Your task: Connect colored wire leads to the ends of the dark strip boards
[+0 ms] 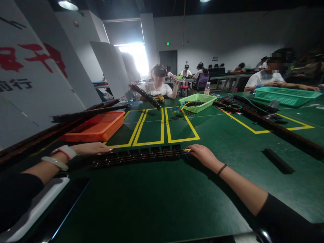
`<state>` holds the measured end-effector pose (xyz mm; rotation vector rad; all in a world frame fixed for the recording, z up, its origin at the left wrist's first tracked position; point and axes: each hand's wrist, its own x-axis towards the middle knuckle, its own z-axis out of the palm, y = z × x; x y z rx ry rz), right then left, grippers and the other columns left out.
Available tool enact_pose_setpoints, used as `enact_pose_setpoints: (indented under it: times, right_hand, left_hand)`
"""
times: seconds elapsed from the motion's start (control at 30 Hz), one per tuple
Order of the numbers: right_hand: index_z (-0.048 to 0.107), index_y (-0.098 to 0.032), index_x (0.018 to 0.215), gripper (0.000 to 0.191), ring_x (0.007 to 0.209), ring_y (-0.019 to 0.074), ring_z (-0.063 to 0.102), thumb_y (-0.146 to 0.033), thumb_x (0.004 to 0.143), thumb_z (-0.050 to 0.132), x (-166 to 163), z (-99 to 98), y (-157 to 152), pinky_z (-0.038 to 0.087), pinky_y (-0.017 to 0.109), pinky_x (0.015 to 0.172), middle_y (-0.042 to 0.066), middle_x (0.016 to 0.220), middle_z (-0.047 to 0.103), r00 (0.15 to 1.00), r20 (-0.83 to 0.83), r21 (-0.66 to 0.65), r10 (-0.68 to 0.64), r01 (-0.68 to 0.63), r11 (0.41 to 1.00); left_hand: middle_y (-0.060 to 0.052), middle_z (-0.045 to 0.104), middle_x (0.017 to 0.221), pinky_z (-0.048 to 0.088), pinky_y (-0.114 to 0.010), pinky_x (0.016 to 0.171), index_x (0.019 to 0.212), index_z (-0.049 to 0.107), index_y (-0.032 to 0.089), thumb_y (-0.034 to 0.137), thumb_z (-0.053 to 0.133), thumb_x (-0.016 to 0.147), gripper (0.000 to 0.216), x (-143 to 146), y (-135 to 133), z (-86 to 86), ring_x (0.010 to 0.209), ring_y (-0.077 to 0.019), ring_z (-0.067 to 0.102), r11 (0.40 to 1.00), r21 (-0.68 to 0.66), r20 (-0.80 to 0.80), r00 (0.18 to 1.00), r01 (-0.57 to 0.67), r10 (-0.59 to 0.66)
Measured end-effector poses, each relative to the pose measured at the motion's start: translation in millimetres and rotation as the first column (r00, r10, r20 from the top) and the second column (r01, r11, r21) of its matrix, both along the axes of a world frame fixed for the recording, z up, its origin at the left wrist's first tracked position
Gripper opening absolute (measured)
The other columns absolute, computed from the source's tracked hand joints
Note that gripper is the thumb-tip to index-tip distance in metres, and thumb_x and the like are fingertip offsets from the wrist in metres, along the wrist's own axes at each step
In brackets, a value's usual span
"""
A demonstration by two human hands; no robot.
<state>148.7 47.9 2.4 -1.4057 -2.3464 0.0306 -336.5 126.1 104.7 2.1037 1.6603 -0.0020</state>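
A long dark strip (141,156) lies on the green table before me, with several black square pieces along its far side and thin coppery lines running lengthwise. At its left end, my left hand (95,148) lies palm down with fingers stretched along it; the thumb is hidden. Short wires (186,150), yellow and blue, come out at the right end. My right hand (202,155) pinches these wires between thumb and fingers.
An orange basket (115,126) stands beyond my left hand. Yellow taped rectangles (149,143) mark the table. A green basket (199,108) holds wired parts. Across the table a person (162,88) holds another dark strip (146,96). A black bar (277,161) lies at right.
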Motion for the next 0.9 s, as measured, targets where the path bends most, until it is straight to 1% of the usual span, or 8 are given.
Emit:
enact_pose_setpoints:
  times: [0.1,0.23,0.33,0.4,0.5,0.6,0.7,0.9]
  right_hand:
    - [0.058,-0.019,0.103,0.018,0.09,0.0191,0.059,-0.027,0.091,0.048,-1.4,-0.5,-1.1,0.046,0.031,0.079,0.006,0.1,0.063,0.998,-0.059,-0.036,0.001,-0.004,0.999]
    - [0.053,-0.019,0.108,0.022,0.091,0.0203,0.06,-0.031,0.092,0.046,-7.6,-1.9,-3.6,0.047,0.034,0.078,0.008,0.103,0.062,0.979,-0.194,-0.095,-0.066,0.049,0.994]
    - [0.051,-0.019,0.109,0.023,0.09,0.0192,0.06,-0.032,0.091,0.048,-20.0,-0.4,-8.0,0.048,0.034,0.078,0.008,0.102,0.062,0.953,-0.297,-0.125,-0.061,0.025,0.992]
    - [0.052,-0.019,0.109,0.022,0.093,0.0177,0.058,-0.03,0.09,0.05,-29.8,1.7,-11.4,0.047,0.032,0.082,0.007,0.104,0.06,0.941,-0.338,-0.118,0.013,-0.056,0.991]
    - [0.053,-0.02,0.115,0.028,0.098,0.0164,0.057,-0.027,0.088,0.053,-38.9,4.6,-15.1,0.046,0.031,0.087,0.007,0.109,0.058,0.935,-0.331,-0.139,0.13,-0.184,0.973]
    - [0.054,-0.02,0.117,0.034,0.093,0.0174,0.057,-0.03,0.085,0.057,-36.0,6.4,-15.0,0.046,0.032,0.083,0.007,0.104,0.061,0.951,-0.273,-0.173,0.144,-0.196,0.965]
    - [0.06,-0.018,0.109,0.032,0.084,0.0177,0.058,-0.036,0.082,0.06,-26.1,7.2,-12.6,0.046,0.031,0.076,0.006,0.092,0.064,0.966,-0.244,-0.193,0.085,-0.135,0.972]
    - [0.066,-0.016,0.093,0.028,0.076,0.017,0.056,-0.041,0.08,0.062,-21.5,1.5,-9.2,0.042,0.029,0.07,0.005,0.081,0.063,0.975,-0.202,-0.209,0.096,-0.139,0.968]
  left_hand:
    - [-0.002,0.064,0.076,0.041,-0.025,0.068,0.09,0.07,0.019,0.058,0.046,0.077,0.047,-0.6,4.4,4.5,0.074,-0.0161,0.054,0.967,-0.25,0.09,0.995,0.054,-0.032]
    - [-0.005,0.066,0.095,0.04,-0.028,0.081,0.09,0.067,0.014,0.053,0.05,0.076,0.044,9.6,6.7,16.6,0.09,-0.019,0.055,0.997,-0.037,0.219,0.973,-0.064,0.071]
    - [-0.006,0.065,0.085,0.042,-0.031,0.079,0.078,0.063,0.013,0.051,0.047,0.079,0.041,33.5,-0.8,24.6,0.081,-0.0182,0.055,0.982,0.135,0.345,0.935,-0.131,0.077]
    - [-0.004,0.062,0.077,0.042,-0.031,0.075,0.072,0.059,0.014,0.051,0.043,0.082,0.041,59.7,-14.5,27.1,0.074,-0.0163,0.054,0.98,0.178,0.421,0.907,-0.084,0.001]
    - [-0.003,0.062,0.077,0.042,-0.03,0.079,0.074,0.061,0.015,0.05,0.044,0.084,0.04,110.4,-49.4,24.7,0.078,-0.0159,0.056,0.981,0.131,0.456,0.871,0.14,-0.185]
    - [-0.002,0.064,0.076,0.043,-0.027,0.074,0.076,0.063,0.015,0.049,0.042,0.085,0.041,163.2,-91.6,14.2,0.074,-0.0145,0.057,0.939,-0.048,0.532,0.804,0.341,-0.265]
    - [-0.004,0.065,0.078,0.043,-0.026,0.074,0.076,0.064,0.014,0.048,0.044,0.085,0.04,207.3,-124.8,-4.9,0.074,-0.014,0.058,0.827,-0.186,0.652,0.696,0.531,-0.301]
    - [-0.004,0.063,0.071,0.042,-0.026,0.066,0.073,0.059,0.014,0.048,0.044,0.085,0.04,269.8,-144.1,-57.2,0.066,-0.0125,0.057,0.68,-0.414,0.826,0.564,0.606,0.0]
